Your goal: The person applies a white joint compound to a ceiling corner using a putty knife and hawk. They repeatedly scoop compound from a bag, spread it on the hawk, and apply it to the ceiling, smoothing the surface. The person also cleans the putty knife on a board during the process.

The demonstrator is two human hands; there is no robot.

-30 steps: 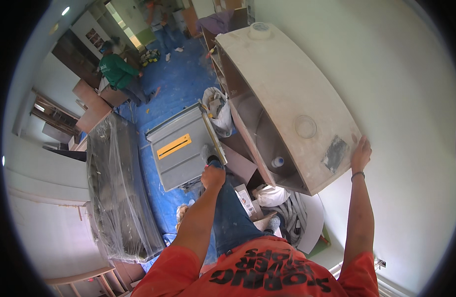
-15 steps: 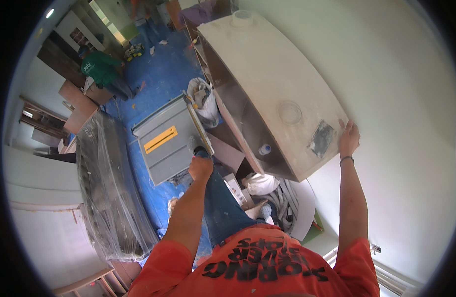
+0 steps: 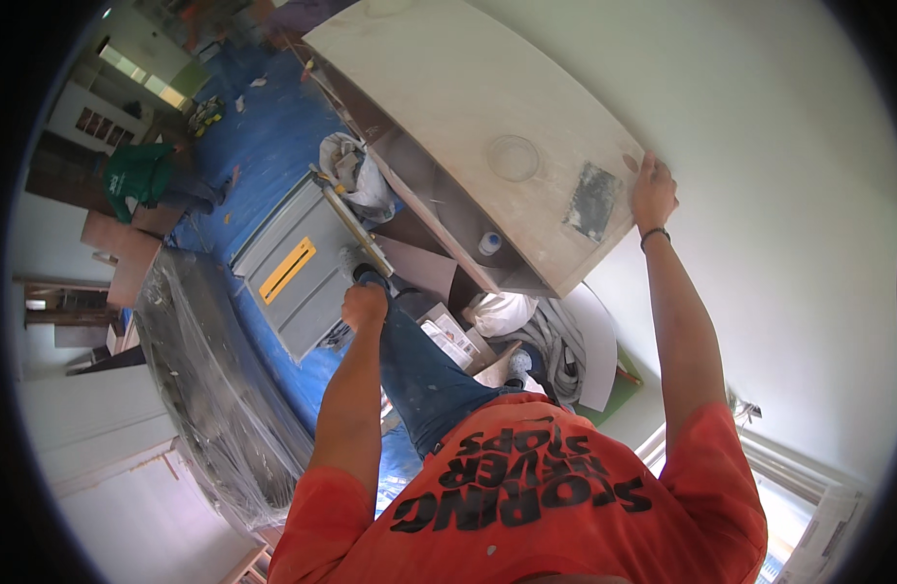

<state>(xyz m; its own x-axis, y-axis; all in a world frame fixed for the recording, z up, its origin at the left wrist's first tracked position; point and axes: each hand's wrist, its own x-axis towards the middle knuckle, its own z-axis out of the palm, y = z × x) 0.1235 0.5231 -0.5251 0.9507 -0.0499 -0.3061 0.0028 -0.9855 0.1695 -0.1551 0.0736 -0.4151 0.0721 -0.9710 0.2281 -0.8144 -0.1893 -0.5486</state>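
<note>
My left hand (image 3: 364, 307) is closed on the leg of my blue jeans (image 3: 405, 365), just below a grey sock-covered foot (image 3: 356, 261) on the grey table saw (image 3: 288, 311) with its yellow insert. My right hand (image 3: 653, 190) grips the top edge of a pale, dusty cabinet (image 3: 468, 88) against the wall, beside a dark rough patch. Inside the cabinet's open side is a small white bottle (image 3: 489, 243). Beneath it lie a white bag (image 3: 502, 313) and a coiled grey hose (image 3: 557, 355).
Blue sheeting (image 3: 244, 175) covers the floor. Plastic-wrapped furniture (image 3: 215, 389) stands on the left, near leaning boards (image 3: 113, 253). A white rubble sack (image 3: 361, 175) stands behind the saw. A co-worker in green (image 3: 142, 175) bends at the back left.
The view has tilted and shifted, so cabinet, saw and floor appear farther up and left. My hands keep their holds. The co-worker in green appears bent lower.
</note>
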